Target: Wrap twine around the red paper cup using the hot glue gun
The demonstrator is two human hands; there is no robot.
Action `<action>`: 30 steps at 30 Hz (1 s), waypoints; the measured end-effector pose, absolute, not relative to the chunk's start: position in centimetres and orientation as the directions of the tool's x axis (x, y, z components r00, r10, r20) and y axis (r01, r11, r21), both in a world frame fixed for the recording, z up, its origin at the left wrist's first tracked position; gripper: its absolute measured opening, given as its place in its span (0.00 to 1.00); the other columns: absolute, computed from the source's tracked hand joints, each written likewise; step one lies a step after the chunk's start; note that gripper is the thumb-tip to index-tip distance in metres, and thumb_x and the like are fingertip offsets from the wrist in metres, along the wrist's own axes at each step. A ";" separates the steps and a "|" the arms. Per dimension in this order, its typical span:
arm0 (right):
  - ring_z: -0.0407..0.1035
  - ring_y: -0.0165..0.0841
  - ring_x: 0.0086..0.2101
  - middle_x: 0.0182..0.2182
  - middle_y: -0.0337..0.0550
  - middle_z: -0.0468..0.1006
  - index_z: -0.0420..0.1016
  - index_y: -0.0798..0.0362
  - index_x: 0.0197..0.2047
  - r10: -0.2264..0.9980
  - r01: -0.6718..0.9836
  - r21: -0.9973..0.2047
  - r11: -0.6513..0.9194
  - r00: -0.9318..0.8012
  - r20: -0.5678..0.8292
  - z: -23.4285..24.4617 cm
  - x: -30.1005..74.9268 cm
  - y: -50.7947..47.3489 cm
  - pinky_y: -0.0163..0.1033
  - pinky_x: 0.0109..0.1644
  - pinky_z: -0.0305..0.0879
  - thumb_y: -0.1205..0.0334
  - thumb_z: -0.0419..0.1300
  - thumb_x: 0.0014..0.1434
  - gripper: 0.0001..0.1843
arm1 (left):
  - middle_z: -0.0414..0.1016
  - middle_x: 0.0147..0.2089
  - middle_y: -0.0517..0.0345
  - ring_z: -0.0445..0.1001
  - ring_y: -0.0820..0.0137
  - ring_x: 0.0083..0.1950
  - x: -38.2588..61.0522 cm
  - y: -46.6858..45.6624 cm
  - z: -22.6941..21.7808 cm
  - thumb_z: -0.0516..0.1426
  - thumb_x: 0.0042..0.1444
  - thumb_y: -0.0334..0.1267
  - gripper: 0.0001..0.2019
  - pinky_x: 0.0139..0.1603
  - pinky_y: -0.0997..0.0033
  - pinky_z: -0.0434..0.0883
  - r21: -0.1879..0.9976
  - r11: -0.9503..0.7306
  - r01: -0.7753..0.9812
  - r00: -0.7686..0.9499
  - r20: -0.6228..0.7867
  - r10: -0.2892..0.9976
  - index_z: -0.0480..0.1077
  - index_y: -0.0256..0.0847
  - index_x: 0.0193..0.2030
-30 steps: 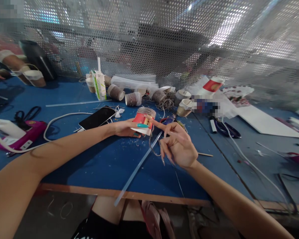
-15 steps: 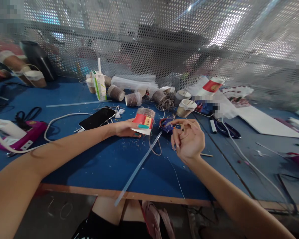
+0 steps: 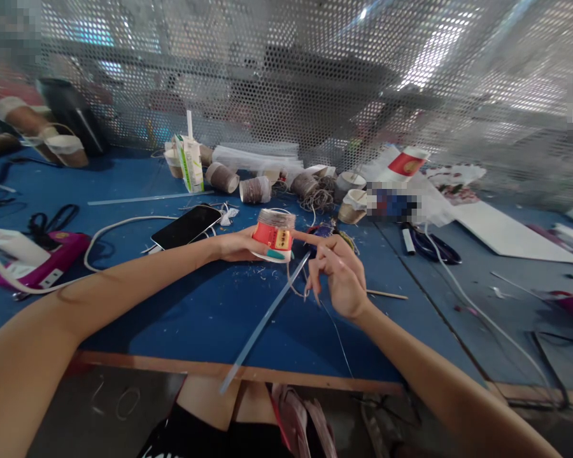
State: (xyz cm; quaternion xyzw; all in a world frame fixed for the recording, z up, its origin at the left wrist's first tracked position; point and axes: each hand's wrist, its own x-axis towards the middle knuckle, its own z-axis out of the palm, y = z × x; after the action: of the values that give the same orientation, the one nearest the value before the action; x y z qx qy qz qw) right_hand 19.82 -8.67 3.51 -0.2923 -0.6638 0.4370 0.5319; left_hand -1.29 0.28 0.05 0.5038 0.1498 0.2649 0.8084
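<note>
My left hand (image 3: 241,245) is closed around a red paper cup (image 3: 267,236) with a gold label. Grey-brown twine (image 3: 279,219) is wound around the cup's upper end, and a loose loop of it hangs below. My right hand (image 3: 339,270) is just right of the cup; its index finger stretches to the cup's side while the other fingers bend loosely, apart, near the twine loop. Behind that hand lies a blue glue gun (image 3: 321,232), partly hidden. A long translucent glue stick (image 3: 262,324) runs from it past the table's front edge.
Twine-wrapped cups (image 3: 255,189), a tangle of twine (image 3: 322,194) and a drink carton (image 3: 190,164) stand along the back. A phone (image 3: 187,228) and a purple power strip (image 3: 60,257) lie left. A wooden stick (image 3: 386,294) and scissors (image 3: 437,248) lie right. Another person's arm shows far left.
My right hand has moved left and its index finger now reaches the cup. The cup has turned more upright in my left hand, showing more of its label.
</note>
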 end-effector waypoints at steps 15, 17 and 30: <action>0.62 0.22 0.12 0.46 0.46 0.85 0.65 0.49 0.31 0.876 -0.291 -0.927 0.237 -0.348 0.334 4.4 19.9 -8.4 0.35 0.14 0.67 0.48 0.59 0.62 0.15 | 0.83 0.50 0.47 0.81 0.61 0.52 -1.6 1.1 -1.0 0.71 0.39 0.34 0.34 0.60 0.58 0.71 0.906 0.311 -0.288 0.856 0.098 0.507 0.74 0.39 0.57; 0.62 0.22 0.12 0.47 0.46 0.85 0.64 0.49 0.32 0.883 -0.303 -0.934 0.191 -0.363 0.298 4.4 19.9 -8.3 0.35 0.14 0.66 0.46 0.59 0.62 0.16 | 0.82 0.52 0.46 0.81 0.59 0.54 -1.6 1.2 -1.3 0.71 0.39 0.35 0.35 0.61 0.56 0.70 0.911 0.304 -0.279 0.864 0.100 0.494 0.74 0.40 0.58; 0.53 0.21 0.10 0.31 0.38 0.81 0.65 0.49 0.27 0.924 -0.312 -0.880 0.358 -0.019 0.382 3.9 21.1 -7.0 0.32 0.09 0.53 0.52 0.59 0.61 0.15 | 0.82 0.51 0.48 0.80 0.59 0.54 -1.9 1.0 -0.9 0.71 0.38 0.34 0.32 0.62 0.56 0.70 0.914 0.305 -0.266 0.862 0.084 0.500 0.75 0.39 0.55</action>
State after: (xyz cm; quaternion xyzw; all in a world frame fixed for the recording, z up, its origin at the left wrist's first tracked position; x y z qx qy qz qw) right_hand 21.15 -6.99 3.91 -0.2923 -0.5235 0.4854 0.6363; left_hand -1.89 1.02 -0.86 0.5386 0.1086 0.2391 0.8006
